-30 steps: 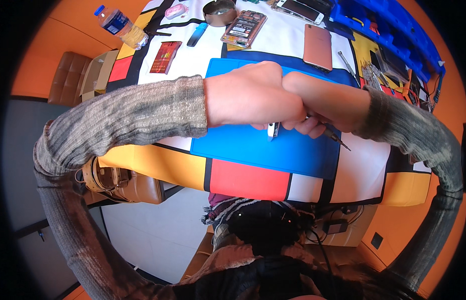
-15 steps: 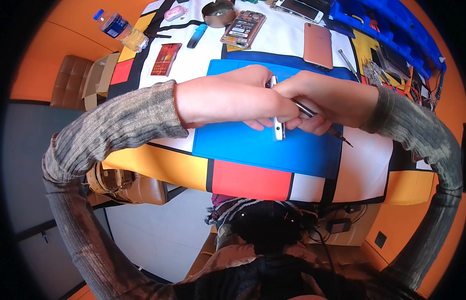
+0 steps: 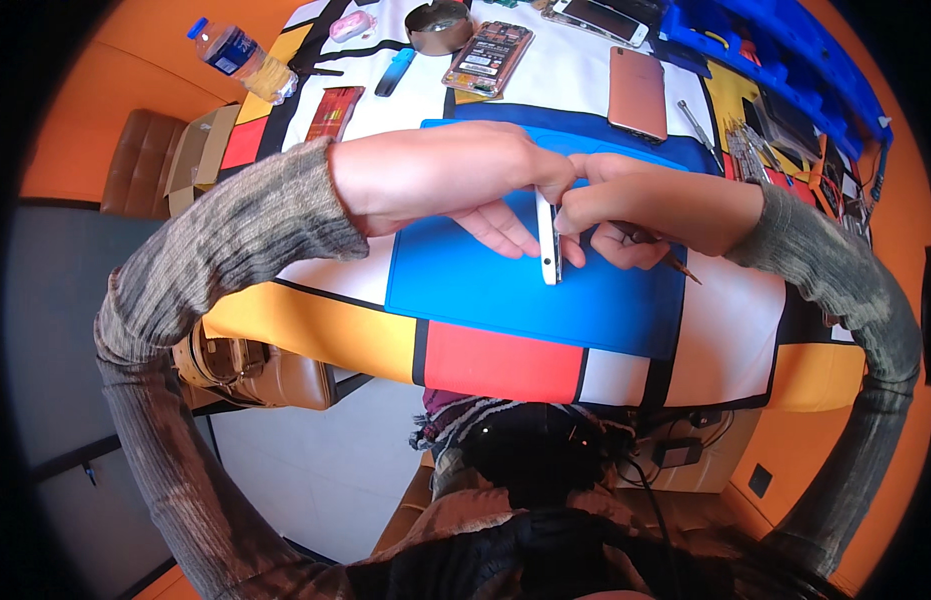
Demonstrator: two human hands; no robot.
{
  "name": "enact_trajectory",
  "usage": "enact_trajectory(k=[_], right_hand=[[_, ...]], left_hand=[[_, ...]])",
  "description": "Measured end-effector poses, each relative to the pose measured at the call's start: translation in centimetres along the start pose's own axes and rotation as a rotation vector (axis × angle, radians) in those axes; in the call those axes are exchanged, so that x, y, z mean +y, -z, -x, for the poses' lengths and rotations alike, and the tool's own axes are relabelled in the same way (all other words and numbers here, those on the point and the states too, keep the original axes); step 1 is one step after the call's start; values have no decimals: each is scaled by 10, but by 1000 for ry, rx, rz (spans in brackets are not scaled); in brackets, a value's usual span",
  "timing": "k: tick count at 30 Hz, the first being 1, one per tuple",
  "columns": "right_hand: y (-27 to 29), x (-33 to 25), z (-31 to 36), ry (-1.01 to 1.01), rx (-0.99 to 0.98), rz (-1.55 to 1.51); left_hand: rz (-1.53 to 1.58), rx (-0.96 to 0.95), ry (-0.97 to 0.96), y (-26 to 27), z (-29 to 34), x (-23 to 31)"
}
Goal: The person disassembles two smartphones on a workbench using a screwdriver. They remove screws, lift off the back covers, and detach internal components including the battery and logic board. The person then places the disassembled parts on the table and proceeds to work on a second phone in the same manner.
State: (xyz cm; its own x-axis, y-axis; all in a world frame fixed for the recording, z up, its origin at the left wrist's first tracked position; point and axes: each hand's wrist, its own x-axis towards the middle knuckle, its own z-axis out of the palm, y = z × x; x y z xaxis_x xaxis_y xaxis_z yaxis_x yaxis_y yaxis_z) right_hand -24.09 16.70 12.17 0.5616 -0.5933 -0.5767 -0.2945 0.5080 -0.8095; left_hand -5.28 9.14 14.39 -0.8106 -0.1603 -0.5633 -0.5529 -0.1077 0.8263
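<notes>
A white smartphone (image 3: 547, 248) stands on edge above a blue work mat (image 3: 465, 290), its narrow side facing me. My left hand (image 3: 465, 172) grips its upper part between thumb and fingers, with other fingers stretched out beside it. From the other side, my right hand (image 3: 660, 205) touches the phone with thumb and a finger. Tucked in the curled fingers of that hand is a slim screwdriver (image 3: 682, 267), its tip pointing down and right. Most of its handle is hidden by the hand.
Behind the mat lie an opened phone (image 3: 489, 58), a copper-coloured phone (image 3: 636, 95), a white phone (image 3: 600, 20) and a round metal bowl (image 3: 438, 28). A plastic bottle (image 3: 243, 62) is at far left. Blue parts bins (image 3: 785, 75) and loose tools (image 3: 750, 150) sit at right.
My right hand has opened up a little around the phone, and the screwdriver has turned and slid deeper into its fingers. My left hand has shifted slightly left, its lower fingers now more spread.
</notes>
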Motion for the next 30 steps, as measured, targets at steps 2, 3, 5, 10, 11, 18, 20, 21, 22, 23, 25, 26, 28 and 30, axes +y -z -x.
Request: enact_trajectory(k=[2, 3, 5, 10, 11, 18, 20, 21, 22, 23, 25, 26, 28, 30], right_hand=[[-2, -1, 1, 6, -10, -3], [-3, -1, 2, 12, 12, -8], [-6, -1, 3, 37, 53, -23], [-6, 2, 0, 7, 72, -29], [-6, 2, 0, 3, 65, -22], [-8, 2, -1, 17, 68, -38], [-10, 3, -1, 54, 94, -93], [-10, 3, 0, 40, 88, -66], [-9, 3, 0, 18, 83, -47], [-7, 3, 0, 7, 77, -39], [-7, 3, -2, -9, 68, -26], [-6, 2, -2, -11, 64, -25], [-6, 2, -1, -28, 80, -11], [-7, 1, 0, -15, 92, 5]], left_hand=[[-9, -40, 20, 1, -2, 3], [-12, -23, 14, 0, -1, 4], [-20, 18, -1, -2, 2, 4], [-2, 19, 40, -1, 0, 6], [-15, 5, 49, 0, 0, 7], [-78, -19, 70, 2, 2, 12], [-92, -13, 74, 1, 0, 11], [-57, -36, 58, 2, -1, 10], [-22, -80, 18, 3, -1, 9], [-11, -77, 27, 3, -1, 8], [-7, -86, 17, 4, -3, 8], [-17, -67, 36, 4, -4, 9], [-47, -51, 49, 4, -2, 10], [-62, -49, 51, 4, -1, 11]])
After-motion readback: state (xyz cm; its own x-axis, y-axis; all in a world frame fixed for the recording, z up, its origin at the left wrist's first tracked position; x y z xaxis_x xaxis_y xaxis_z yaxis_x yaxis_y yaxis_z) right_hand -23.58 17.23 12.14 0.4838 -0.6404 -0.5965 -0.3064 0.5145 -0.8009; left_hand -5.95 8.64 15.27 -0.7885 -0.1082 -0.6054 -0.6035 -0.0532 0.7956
